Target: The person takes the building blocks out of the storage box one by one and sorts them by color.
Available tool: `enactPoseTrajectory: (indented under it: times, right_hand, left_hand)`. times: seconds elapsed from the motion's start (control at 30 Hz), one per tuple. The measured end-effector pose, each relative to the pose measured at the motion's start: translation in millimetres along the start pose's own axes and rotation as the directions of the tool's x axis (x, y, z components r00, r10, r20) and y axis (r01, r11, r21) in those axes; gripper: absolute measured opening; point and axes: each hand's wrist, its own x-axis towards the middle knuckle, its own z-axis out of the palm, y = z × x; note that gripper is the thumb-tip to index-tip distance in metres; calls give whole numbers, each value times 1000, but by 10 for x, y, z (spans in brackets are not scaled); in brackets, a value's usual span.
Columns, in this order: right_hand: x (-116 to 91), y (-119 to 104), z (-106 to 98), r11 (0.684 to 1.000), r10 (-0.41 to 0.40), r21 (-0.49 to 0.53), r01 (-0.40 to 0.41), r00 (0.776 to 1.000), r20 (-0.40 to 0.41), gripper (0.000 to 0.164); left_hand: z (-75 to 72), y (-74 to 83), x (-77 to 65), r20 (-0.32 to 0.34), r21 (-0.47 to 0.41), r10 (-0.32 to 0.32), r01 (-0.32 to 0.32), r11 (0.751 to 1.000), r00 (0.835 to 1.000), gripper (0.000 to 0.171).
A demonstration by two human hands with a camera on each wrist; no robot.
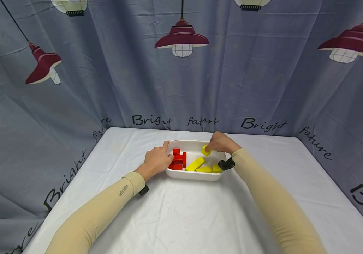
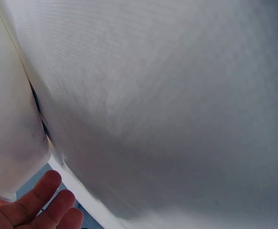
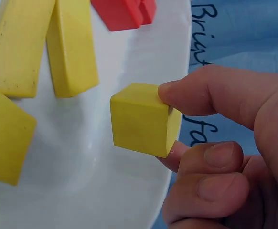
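My right hand (image 1: 222, 142) pinches a yellow cube (image 3: 139, 119) between thumb and fingers, over the back right of a white tray (image 1: 197, 175). Below it in the tray lie a long yellow block (image 1: 195, 164) and other yellow blocks (image 1: 203, 169). Several red blocks (image 1: 178, 159) are grouped at the tray's left end. My left hand (image 1: 158, 158) holds that end, the thumb over the rim beside the red blocks and the index finger along the back left corner. In the left wrist view, its other fingers (image 2: 43, 186) extend beside the tray's outer wall.
A white cloth (image 1: 188, 215) covers the table under the tray. Behind the table hangs a grey-blue curtain (image 1: 181, 91) printed with lamps and lettering. Dark wrist cameras sit at both cuffs, the right one (image 1: 226, 164) overlapping the tray's right end.
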Motion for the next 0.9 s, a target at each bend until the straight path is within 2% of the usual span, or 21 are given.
enactPoseTrajectory:
  times: [0.23, 0.4, 0.6, 0.9]
  right_hand:
    - [-70, 94, -164, 996, -37, 86, 36, 999, 7, 34]
    - [-103, 197, -281, 993, -40, 109, 42, 999, -21, 38]
    - [-139, 347, -397, 992, -2, 125, 9, 998, -61, 37]
    - [-99, 665, -493, 984, 28, 177, -17, 998, -61, 43]
  left_hand:
    - [-12, 22, 6, 5, 6, 0, 0, 1000, 1000, 62]
    - [-19, 28, 11, 7, 2, 0, 0, 1000, 1000, 62]
    - [-5, 22, 29, 5, 10, -6, 6, 1000, 1000, 62]
    - [-1, 4, 11, 11, 8, -10, 10, 1000, 1000, 62]
